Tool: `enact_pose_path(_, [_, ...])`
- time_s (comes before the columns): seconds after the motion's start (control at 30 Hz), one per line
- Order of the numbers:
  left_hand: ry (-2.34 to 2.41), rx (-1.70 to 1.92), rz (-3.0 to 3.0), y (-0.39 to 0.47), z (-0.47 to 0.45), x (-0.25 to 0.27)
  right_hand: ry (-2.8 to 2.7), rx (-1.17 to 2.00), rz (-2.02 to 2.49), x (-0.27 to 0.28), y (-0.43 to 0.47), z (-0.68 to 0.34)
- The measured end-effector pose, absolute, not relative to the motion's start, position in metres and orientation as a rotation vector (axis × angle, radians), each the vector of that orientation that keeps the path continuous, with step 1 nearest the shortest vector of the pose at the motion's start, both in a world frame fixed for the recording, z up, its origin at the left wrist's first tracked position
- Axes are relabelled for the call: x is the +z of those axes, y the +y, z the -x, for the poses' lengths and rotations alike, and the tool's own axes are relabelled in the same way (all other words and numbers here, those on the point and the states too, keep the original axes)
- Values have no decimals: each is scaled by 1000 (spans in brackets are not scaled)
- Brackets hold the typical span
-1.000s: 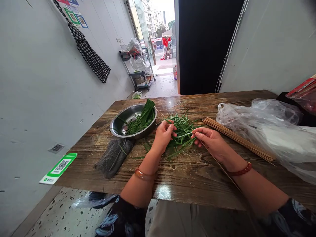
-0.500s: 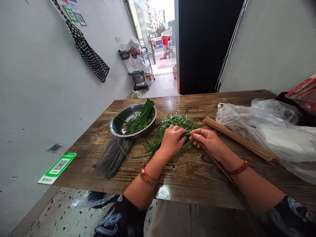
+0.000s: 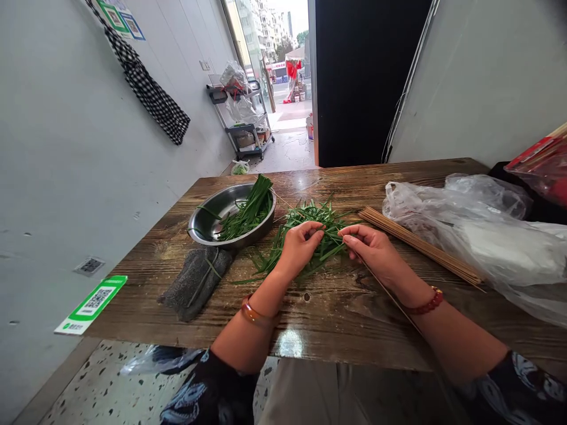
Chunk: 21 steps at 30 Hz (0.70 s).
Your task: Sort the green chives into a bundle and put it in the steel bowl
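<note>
My right hand (image 3: 372,251) is closed in a pinch on a thin bamboo skewer (image 3: 390,295), which slants down along the forearm. To its left, my left hand (image 3: 299,248) has thumb and index finger pressed together; whatever sits between those fingertips is too small to make out. Under and behind both hands spreads a loose pile of green chives (image 3: 312,212). More chives (image 3: 254,209) lie in a steel bowl (image 3: 195,236) at the left, some leaning over its rim. A bundle of brown skewers (image 3: 420,248) rests on the table right of my right hand.
On the wooden table (image 3: 336,330), a dark grey cloth bundle (image 3: 195,283) lies before the bowl. White plastic bags (image 3: 482,230) cover the right side. A green QR card (image 3: 93,304) is at the left edge. A cart (image 3: 241,118) stands by the doorway.
My left hand has drawn slightly away from my right, widening the gap between the fingertips. My right hand keeps its pinch on the skewer. The whole view has shifted slightly.
</note>
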<state>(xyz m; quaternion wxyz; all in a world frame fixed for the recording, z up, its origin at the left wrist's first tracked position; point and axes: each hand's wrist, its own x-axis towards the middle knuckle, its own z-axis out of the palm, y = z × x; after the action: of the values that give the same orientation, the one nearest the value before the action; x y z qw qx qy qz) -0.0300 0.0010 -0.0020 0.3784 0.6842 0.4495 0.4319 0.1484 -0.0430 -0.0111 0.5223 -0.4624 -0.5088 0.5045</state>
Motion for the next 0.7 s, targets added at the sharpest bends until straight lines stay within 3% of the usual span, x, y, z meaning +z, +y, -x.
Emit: enact_pose_path(0.7, [1104,859,-1986,-10,24,11,-1428,1119,1186,-8,-47,-144])
